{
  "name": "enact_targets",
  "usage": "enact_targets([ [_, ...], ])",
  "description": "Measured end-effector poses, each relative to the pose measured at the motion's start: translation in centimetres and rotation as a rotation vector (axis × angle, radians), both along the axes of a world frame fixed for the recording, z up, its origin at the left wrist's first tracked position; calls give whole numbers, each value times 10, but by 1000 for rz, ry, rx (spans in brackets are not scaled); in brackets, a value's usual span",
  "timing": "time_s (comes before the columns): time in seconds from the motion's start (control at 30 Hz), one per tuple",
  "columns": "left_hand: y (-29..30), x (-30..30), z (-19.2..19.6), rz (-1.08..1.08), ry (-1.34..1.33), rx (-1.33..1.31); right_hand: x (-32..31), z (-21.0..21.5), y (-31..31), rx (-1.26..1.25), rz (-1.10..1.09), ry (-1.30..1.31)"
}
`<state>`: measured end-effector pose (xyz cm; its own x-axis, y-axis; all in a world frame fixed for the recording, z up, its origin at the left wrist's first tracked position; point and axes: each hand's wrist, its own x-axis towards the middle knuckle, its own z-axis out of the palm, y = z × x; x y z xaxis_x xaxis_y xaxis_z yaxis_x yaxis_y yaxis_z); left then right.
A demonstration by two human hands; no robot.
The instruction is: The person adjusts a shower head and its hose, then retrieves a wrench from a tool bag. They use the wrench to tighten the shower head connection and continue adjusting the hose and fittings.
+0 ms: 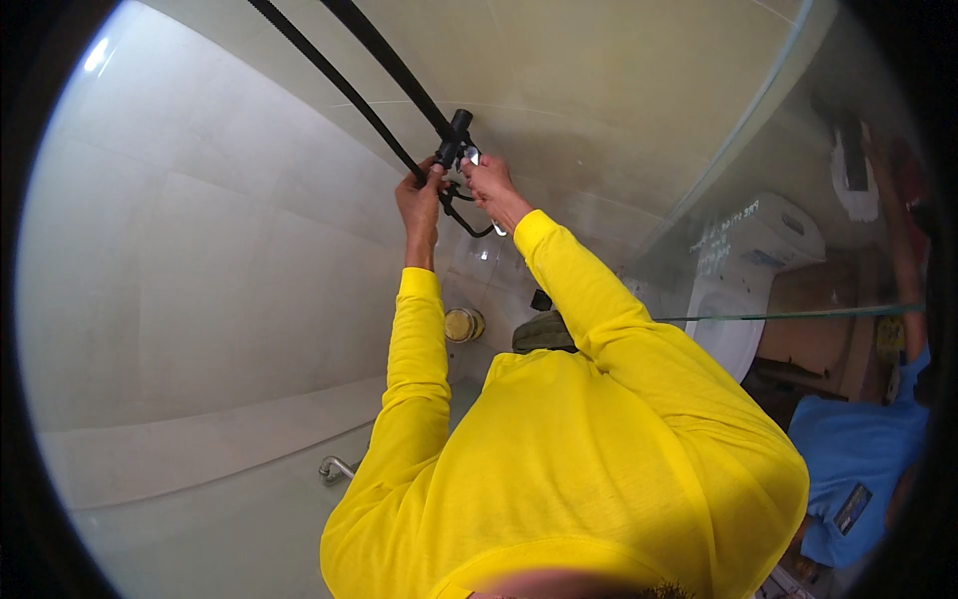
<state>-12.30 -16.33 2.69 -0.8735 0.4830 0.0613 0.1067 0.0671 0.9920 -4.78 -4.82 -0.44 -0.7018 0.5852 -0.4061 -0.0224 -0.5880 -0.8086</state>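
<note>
A black shower mixer (454, 142) is at the wall near the top middle, with a black riser pipe (389, 62) running up from it. My left hand (417, 205) is closed around the lower left end of the mixer, beside a ribbed black hose (324, 68). My right hand (489, 186) grips a silver wrench (472, 156). Its bright head lies against the mixer's right side, and its handle end shows below my palm. A loop of black hose (469, 226) hangs beneath both hands. My fingers hide the exact joint.
A round tub (463, 324) stands on the floor below my hands. A metal lever handle (337, 469) is at lower left. At right, a glass panel (718, 190) separates me from a white toilet (733, 309) and a person in a blue shirt (863, 449).
</note>
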Motion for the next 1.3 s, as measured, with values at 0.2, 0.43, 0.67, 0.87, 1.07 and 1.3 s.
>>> enact_targets([
  [0.2, 0, -2, -2, -1, -10, 4, -9, -2, -28, -155, -172, 61],
  [0.43, -4, -1, 3, -41, 25, -34, -45, -12, -58, 21, -408, 30],
  [0.67, -20, -4, -2, -207, -55, 84, 0, -1, -40, 4, -89, 105],
  [0.87, -29, -9, -12, -256, -393, 378, 2, 10, -59, -72, -156, 53],
  [1.07, -28, -18, -15, -193, -258, 15, 21, -13, -16, 160, -17, -83],
  [1.3, -8, -13, -20, -208, -196, 36, 13, -20, 46, 231, 313, -96],
])
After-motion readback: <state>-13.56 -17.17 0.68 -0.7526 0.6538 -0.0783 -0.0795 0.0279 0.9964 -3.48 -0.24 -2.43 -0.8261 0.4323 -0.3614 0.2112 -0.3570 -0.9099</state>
